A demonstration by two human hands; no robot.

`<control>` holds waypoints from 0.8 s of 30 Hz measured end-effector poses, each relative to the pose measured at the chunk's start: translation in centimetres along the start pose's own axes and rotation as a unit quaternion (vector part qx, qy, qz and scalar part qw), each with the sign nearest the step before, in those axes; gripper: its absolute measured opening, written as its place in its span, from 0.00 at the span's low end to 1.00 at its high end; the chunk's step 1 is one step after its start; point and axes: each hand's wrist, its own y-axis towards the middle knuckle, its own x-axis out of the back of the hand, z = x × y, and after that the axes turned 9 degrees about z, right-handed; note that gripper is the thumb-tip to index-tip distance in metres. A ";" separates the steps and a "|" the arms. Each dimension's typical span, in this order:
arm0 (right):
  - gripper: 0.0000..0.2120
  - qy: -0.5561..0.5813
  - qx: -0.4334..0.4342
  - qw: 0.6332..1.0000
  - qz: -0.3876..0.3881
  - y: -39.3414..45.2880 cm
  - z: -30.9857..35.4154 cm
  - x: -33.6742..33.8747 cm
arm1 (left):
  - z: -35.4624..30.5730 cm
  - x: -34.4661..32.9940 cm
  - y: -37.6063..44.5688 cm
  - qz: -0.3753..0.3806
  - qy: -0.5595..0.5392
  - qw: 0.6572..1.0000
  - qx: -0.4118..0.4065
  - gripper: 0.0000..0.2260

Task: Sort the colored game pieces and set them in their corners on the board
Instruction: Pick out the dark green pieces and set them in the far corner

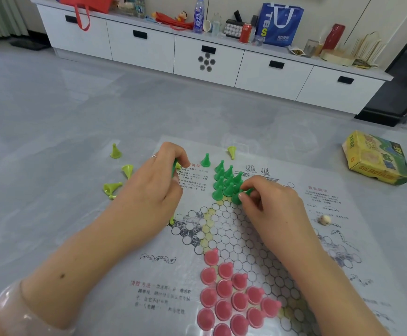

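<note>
The right hand (268, 202) is pinching a green piece (247, 191) at the near edge of the green cluster (226, 180) in the board's (294, 238) far corner. The left hand (154, 180) is gripping another green piece (175, 166). Each cone is best lowered upright onto a free circle, without nudging its neighbours. The pink pieces (231, 299) are filling the near corner; yellow-green cones (125, 170) are lying loose at left.

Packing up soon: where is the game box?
In the head view, the yellow-green game box lies on the floor at far right, beyond the board's right edge.
</note>
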 end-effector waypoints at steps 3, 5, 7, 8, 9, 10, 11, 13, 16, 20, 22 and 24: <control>0.05 -0.007 -0.003 1.000 -0.002 0.0 0.0 -0.1 | 0.1 0.0 0.0 -0.001 0.005 1.000 -0.004 0.12; 0.05 -0.007 -0.005 1.000 -0.003 0.1 0.0 -0.1 | 0.2 -0.1 0.0 -0.003 0.006 1.000 -0.005 0.12; 0.05 -0.006 -0.006 1.000 -0.003 0.1 0.1 -0.1 | 0.3 -0.1 0.1 -0.005 0.005 1.000 -0.006 0.12; 0.05 -0.005 -0.007 1.000 -0.003 0.1 0.1 -0.1 | 0.3 -0.1 0.0 -0.005 0.004 1.000 -0.008 0.12; 0.05 -0.004 -0.007 1.000 -0.002 0.1 0.2 0.0 | 0.3 -0.1 0.0 -0.005 0.004 1.000 -0.010 0.12; 0.05 -0.002 -0.006 1.000 -0.002 0.1 0.2 0.0 | 0.3 -0.1 0.0 -0.004 0.003 1.000 -0.010 0.12; 0.05 -0.002 -0.006 1.000 -0.002 0.1 0.2 0.0 | 0.3 -0.1 0.0 -0.004 0.001 1.000 -0.009 0.12; 0.04 -0.004 -0.005 1.000 -0.003 0.1 0.3 0.0 | 0.3 0.0 0.0 -0.003 -0.001 1.000 -0.009 0.12; 0.04 -0.001 -0.001 1.000 -0.006 0.0 0.2 0.0 | 0.3 -0.1 0.1 -0.005 0.003 1.000 -0.018 0.12; 0.05 0.022 -0.005 1.000 -0.012 0.0 0.1 0.0 | 0.4 -0.1 0.0 -0.006 0.005 1.000 -0.011 0.12; 0.06 0.036 -0.007 0.999 -0.027 -0.1 0.1 0.1 | 0.3 0.0 0.0 -0.006 0.001 1.000 -0.008 0.12; 0.06 0.050 -0.004 0.997 -0.063 -0.1 0.2 0.2 | 0.2 0.0 0.1 -0.005 -0.007 1.000 -0.007 0.11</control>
